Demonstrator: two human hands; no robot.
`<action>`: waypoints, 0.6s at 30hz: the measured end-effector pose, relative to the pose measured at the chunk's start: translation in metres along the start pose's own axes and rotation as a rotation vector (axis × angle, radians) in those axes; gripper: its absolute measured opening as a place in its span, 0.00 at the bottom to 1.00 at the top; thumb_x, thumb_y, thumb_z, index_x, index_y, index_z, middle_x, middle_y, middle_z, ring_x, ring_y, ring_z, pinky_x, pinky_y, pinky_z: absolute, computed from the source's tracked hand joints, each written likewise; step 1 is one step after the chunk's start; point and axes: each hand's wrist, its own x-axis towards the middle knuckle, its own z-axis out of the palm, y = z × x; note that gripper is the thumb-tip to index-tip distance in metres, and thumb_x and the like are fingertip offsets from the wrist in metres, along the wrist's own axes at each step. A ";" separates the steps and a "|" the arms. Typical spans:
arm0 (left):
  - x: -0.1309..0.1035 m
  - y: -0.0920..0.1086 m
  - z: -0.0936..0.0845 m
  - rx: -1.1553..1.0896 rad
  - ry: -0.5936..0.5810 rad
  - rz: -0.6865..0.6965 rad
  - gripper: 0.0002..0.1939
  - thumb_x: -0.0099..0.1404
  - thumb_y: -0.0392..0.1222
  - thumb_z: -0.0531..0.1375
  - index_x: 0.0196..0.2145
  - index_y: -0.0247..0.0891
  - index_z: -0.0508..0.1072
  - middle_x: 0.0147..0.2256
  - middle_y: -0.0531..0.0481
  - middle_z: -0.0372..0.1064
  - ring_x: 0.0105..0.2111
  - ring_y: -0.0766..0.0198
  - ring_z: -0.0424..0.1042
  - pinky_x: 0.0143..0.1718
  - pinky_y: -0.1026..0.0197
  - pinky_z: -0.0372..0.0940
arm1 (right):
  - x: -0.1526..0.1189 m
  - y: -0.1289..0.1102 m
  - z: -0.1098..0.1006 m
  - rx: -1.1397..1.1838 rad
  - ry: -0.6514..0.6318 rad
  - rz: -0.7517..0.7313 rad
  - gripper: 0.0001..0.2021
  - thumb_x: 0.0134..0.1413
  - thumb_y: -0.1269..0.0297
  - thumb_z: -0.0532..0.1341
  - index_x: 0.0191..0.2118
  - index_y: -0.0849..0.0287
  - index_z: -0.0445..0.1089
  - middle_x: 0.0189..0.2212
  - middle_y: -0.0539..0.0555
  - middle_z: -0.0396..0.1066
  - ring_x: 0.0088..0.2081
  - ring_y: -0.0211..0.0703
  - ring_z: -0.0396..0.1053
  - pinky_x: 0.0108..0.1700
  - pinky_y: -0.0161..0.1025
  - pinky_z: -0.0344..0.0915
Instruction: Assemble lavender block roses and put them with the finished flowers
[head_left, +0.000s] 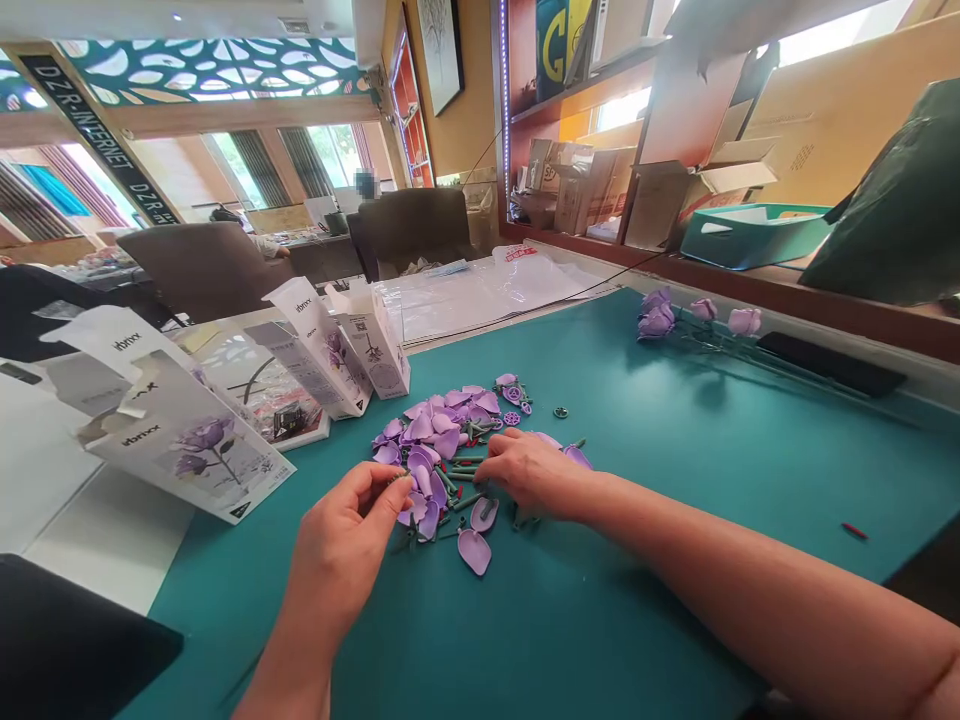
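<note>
Purple petal pieces point(431, 425) lie in a pile on the green table mat point(637, 620), mixed with green stem pieces point(466, 502) and small red parts. My left hand point(352, 525) is at the pile's left front edge, thumb and index finger pinched on a small greenish piece point(401, 477). My right hand point(529, 470) reaches into the right side of the pile, fingers bent down by the green stems; whatever its fingertips hold is hidden. Two loose petals, one of them a pale purple petal point(474, 552), lie in front, between the hands.
Open white boxes point(214, 440) stand at the left, beside a dark object point(75, 640). Assembled purple roses point(656, 318) and a black case point(829, 363) lie at the back right. A small red piece point(854, 531) lies far right. A teal basket point(754, 238) sits on the shelf.
</note>
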 end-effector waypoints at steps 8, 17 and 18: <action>0.001 -0.002 -0.004 0.011 0.043 0.013 0.16 0.55 0.57 0.56 0.30 0.43 0.72 0.24 0.52 0.74 0.25 0.59 0.71 0.26 0.61 0.64 | 0.001 -0.008 0.005 0.011 0.059 -0.050 0.17 0.56 0.74 0.55 0.48 0.52 0.71 0.37 0.56 0.67 0.37 0.43 0.60 0.36 0.38 0.56; 0.003 -0.006 -0.006 0.036 0.040 0.019 0.18 0.54 0.60 0.56 0.30 0.43 0.72 0.24 0.52 0.74 0.25 0.59 0.70 0.26 0.60 0.63 | 0.001 -0.020 0.011 -0.045 -0.011 -0.102 0.13 0.55 0.68 0.58 0.46 0.50 0.72 0.39 0.57 0.64 0.39 0.46 0.59 0.36 0.40 0.57; 0.002 -0.007 -0.006 0.031 0.036 0.019 0.18 0.54 0.60 0.56 0.30 0.43 0.72 0.24 0.52 0.74 0.25 0.59 0.70 0.26 0.60 0.63 | 0.001 -0.020 0.010 -0.046 -0.017 -0.097 0.12 0.55 0.68 0.58 0.44 0.52 0.72 0.38 0.57 0.65 0.39 0.46 0.60 0.36 0.40 0.56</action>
